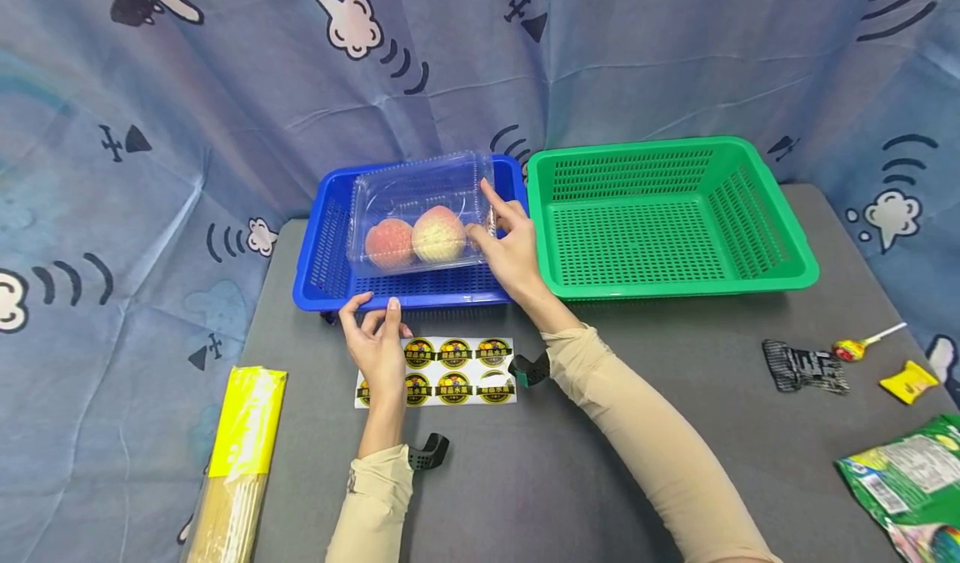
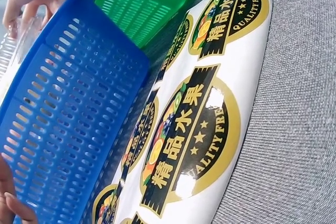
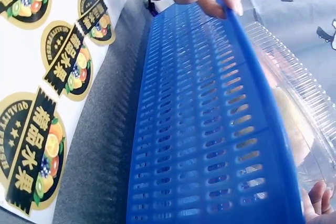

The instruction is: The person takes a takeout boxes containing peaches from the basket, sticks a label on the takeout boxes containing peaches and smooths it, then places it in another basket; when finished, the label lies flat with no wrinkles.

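The clear clamshell box (image 1: 420, 213) bears no print you can read; it holds two peaches (image 1: 414, 238) side by side and sits in the blue basket (image 1: 322, 254), its long axis running left to right, lid tilted up toward the backdrop. Your right hand (image 1: 508, 246) grips its right end, thumb and fingers curled on the plastic. Your left hand (image 1: 375, 342) rests on the basket's near rim, fingers loosely bent over the edge, holding nothing.

Just under that left hand lies a sticker sheet (image 1: 457, 371). The left wrist view makes its round labels legible: "精品水果" and "QUALITY FRESH"; the head view shows them only as blurs. The right wrist view shows the box's ribbed edge above the basket wall. Right of your right hand stands the green basket (image 1: 765, 213).
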Demonstrator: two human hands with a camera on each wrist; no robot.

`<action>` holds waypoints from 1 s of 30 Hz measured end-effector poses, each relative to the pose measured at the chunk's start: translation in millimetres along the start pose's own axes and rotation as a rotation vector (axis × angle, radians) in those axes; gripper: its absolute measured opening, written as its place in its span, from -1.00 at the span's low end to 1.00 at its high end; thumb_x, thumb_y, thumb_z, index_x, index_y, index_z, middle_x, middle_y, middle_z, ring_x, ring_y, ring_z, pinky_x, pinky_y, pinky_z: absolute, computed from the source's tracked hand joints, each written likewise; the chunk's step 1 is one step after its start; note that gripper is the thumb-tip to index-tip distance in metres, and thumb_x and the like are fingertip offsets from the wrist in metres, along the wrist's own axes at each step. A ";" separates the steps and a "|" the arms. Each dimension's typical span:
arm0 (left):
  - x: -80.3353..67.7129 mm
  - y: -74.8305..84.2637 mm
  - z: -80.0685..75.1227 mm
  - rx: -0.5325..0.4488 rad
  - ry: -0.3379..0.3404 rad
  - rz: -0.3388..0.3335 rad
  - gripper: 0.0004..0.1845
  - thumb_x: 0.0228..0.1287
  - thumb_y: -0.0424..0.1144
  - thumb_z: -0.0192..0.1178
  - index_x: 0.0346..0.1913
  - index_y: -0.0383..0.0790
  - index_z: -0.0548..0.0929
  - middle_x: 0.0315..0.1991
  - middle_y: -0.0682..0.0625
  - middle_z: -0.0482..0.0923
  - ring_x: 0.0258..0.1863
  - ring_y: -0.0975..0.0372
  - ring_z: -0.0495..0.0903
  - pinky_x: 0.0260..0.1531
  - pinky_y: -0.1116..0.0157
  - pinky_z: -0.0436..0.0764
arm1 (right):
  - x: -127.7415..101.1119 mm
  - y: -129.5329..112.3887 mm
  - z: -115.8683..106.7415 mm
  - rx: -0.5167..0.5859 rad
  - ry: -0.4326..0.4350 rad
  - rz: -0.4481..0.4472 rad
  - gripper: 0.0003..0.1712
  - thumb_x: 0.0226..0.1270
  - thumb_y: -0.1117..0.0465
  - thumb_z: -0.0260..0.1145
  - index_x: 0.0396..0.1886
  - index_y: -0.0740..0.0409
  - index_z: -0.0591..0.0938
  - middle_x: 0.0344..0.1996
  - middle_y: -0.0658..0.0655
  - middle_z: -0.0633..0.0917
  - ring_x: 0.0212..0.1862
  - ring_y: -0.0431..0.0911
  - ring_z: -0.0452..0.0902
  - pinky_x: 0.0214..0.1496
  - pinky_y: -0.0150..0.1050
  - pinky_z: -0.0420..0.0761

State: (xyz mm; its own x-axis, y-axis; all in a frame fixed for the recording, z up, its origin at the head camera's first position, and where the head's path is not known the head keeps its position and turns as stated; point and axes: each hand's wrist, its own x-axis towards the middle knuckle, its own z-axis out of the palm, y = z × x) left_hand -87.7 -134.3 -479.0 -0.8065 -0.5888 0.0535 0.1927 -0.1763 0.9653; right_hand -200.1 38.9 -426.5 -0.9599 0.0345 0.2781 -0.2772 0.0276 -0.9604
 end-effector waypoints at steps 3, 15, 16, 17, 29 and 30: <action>0.0 0.0 0.2 0.000 0.000 0.000 -0.60 0.43 -0.37 0.36 0.19 -0.20 0.45 -0.47 0.05 0.52 -0.69 0.23 0.50 -0.59 0.37 0.58 | -1.6 -2.5 -4.2 0.075 0.007 0.027 -0.19 0.26 0.53 0.35 0.53 0.19 0.45 -0.29 0.05 0.35 -0.40 -0.36 0.53 -0.26 -0.47 0.73; 0.7 0.0 -0.1 0.011 0.004 0.000 -0.60 0.44 -0.37 0.36 0.20 -0.21 0.44 -0.48 0.05 0.51 -0.68 0.28 0.51 -0.58 0.37 0.58 | -11.5 -16.5 -43.0 0.114 0.078 0.025 -0.26 0.28 0.56 0.35 0.48 0.24 0.49 -0.31 0.01 0.38 -0.23 -0.30 0.46 -0.25 -0.55 0.66; 0.8 0.1 -0.2 0.012 0.005 -0.002 -0.60 0.44 -0.37 0.36 0.20 -0.21 0.44 -0.48 0.05 0.51 -0.68 0.27 0.51 -0.58 0.36 0.58 | -12.6 -18.5 -46.5 0.121 0.084 0.028 -0.26 0.28 0.56 0.35 0.47 0.25 0.49 -0.31 0.01 0.39 -0.22 -0.29 0.46 -0.22 -0.54 0.69; 0.8 0.2 -0.4 0.014 0.004 -0.003 -0.60 0.44 -0.36 0.36 0.20 -0.21 0.44 -0.48 0.05 0.51 -0.68 0.27 0.51 -0.58 0.36 0.58 | -13.9 -20.8 -50.0 0.124 0.090 0.029 -0.27 0.28 0.57 0.35 0.46 0.26 0.50 -0.31 0.01 0.40 -0.19 -0.28 0.46 -0.19 -0.53 0.71; 0.7 -1.2 -0.8 0.023 -0.003 0.000 -0.61 0.44 -0.35 0.36 0.19 -0.18 0.45 -0.47 0.06 0.52 -0.68 0.23 0.50 -0.58 0.35 0.59 | -38.8 -52.0 -100.6 0.081 0.164 0.019 -0.31 0.31 0.54 0.33 0.44 0.15 0.55 -0.20 -0.10 0.60 0.08 -0.22 0.47 0.15 -0.49 0.51; 0.8 -1.2 -0.7 0.020 -0.004 0.001 -0.61 0.44 -0.36 0.36 0.19 -0.19 0.45 -0.48 0.06 0.52 -0.68 0.24 0.50 -0.58 0.35 0.59 | -41.9 -54.7 -105.5 0.099 0.176 0.018 -0.32 0.31 0.56 0.32 0.43 0.16 0.56 -0.20 -0.09 0.61 0.00 -0.20 0.43 0.07 -0.46 0.52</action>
State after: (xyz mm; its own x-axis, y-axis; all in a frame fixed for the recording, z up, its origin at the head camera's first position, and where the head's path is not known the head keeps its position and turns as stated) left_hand -88.2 -135.1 -480.4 -0.8082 -0.5863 0.0557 0.1826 -0.1595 0.9702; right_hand -140.4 141.4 -383.9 -0.9450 0.2089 0.2516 -0.2716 -0.0728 -0.9597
